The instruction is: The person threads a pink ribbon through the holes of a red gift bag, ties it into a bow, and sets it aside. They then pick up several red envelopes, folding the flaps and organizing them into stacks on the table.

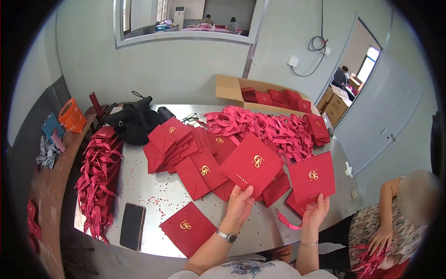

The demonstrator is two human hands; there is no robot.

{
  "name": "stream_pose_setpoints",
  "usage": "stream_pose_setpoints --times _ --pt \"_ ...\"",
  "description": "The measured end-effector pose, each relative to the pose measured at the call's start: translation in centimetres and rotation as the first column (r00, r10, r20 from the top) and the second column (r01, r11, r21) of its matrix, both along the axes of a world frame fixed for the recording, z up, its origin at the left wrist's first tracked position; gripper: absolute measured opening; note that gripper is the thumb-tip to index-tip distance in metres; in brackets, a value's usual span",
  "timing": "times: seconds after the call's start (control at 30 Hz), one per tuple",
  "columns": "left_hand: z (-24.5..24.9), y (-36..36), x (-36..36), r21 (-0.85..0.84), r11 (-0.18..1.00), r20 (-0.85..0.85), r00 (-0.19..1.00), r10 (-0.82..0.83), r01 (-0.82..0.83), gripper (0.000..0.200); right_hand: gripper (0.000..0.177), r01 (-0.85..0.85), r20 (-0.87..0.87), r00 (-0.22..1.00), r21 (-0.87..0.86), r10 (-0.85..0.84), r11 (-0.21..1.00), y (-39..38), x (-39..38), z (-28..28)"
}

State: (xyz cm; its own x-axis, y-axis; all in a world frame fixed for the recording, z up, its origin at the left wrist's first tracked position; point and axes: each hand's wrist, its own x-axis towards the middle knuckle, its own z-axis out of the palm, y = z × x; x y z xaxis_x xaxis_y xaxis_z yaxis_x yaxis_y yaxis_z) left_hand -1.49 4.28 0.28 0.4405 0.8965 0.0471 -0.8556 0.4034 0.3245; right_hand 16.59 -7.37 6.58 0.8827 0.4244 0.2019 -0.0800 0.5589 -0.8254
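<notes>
My left hand (pixel 240 203) grips the lower corner of a flat red paper bag (pixel 253 158) with a gold emblem, tilted above the pile. A second red paper bag (pixel 312 179) with the same emblem is pinched at its bottom edge by my right hand (pixel 316 210). Beneath and behind them lie several more flat red bags (pixel 172 144), loosely stacked. One single bag (pixel 188 229) rests near the table's front edge, left of my left forearm. A loose red ribbon (pixel 287 220) lies just left of my right hand.
Red ribbons (pixel 260 125) heap at the back, before a cardboard box (pixel 228 88) of bags. Ribboned bags (pixel 98 179) stack at left, near a phone (pixel 133 226) and black bag (pixel 134 118). Another person's hand (pixel 381 239) holds ribbons at lower right. Red dots litter the metal table (pixel 158 186).
</notes>
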Motion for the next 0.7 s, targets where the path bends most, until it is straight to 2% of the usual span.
stream_pose_setpoints --times 0.1,0.17,0.27,0.4,0.47,0.53,0.57,0.6,0.63,0.7 --pt "0.2 0.1 -0.4 0.017 1.0 0.023 1.0 -0.021 0.02 0.034 0.015 -0.002 -0.023 1.0 0.015 0.002 1.0 -0.2 0.6 -0.7" --pt "0.7 0.0 -0.8 0.015 0.999 0.037 0.999 -0.03 0.03 0.035 0.023 -0.107 0.021 0.994 0.031 0.106 0.994 -0.8 1.7 -1.4" --pt "1.2 0.1 -1.3 0.003 0.999 0.075 0.996 -0.051 0.051 0.035 0.02 -0.05 0.006 0.999 0.021 0.05 0.999 -0.5 1.2 -0.6" --pt "0.8 0.3 -1.3 0.0 0.999 0.101 0.994 -0.05 0.05 0.036 0.023 -0.1 -0.024 0.995 0.054 0.102 0.993 -0.9 0.4 1.0" --pt "0.2 0.4 -0.9 -0.004 0.999 0.105 0.994 -0.044 0.045 0.037 0.024 -0.224 -0.074 0.967 0.222 0.246 0.949 -1.0 -1.2 3.5" --pt "-0.1 0.3 -0.7 -0.01 0.999 0.114 0.993 -0.042 0.044 0.038 0.028 -0.276 -0.048 0.953 0.272 0.3 0.922 -1.6 0.2 3.3" --pt "-0.1 0.2 -0.7 -0.02 0.998 0.108 0.992 -0.065 0.067 0.038 0.027 -0.499 0.087 0.857 0.379 0.507 0.779 -1.7 0.8 3.6" --pt "0.0 0.1 -0.6 -0.029 0.995 0.102 0.991 -0.087 0.091 0.039 0.026 -0.689 0.242 0.708 0.442 0.664 0.574 -1.6 1.1 3.8" --pt "0.2 0.1 -0.6 -0.028 0.995 0.105 0.991 -0.088 0.091 0.039 0.027 -0.624 0.134 0.737 0.514 0.663 0.589 -1.2 1.0 3.8" --pt "0.6 -0.1 -0.6 -0.047 0.992 0.105 0.988 -0.112 0.118 0.039 0.026 -0.59 -0.019 0.603 0.662 0.797 0.462 0.2 0.7 2.7"
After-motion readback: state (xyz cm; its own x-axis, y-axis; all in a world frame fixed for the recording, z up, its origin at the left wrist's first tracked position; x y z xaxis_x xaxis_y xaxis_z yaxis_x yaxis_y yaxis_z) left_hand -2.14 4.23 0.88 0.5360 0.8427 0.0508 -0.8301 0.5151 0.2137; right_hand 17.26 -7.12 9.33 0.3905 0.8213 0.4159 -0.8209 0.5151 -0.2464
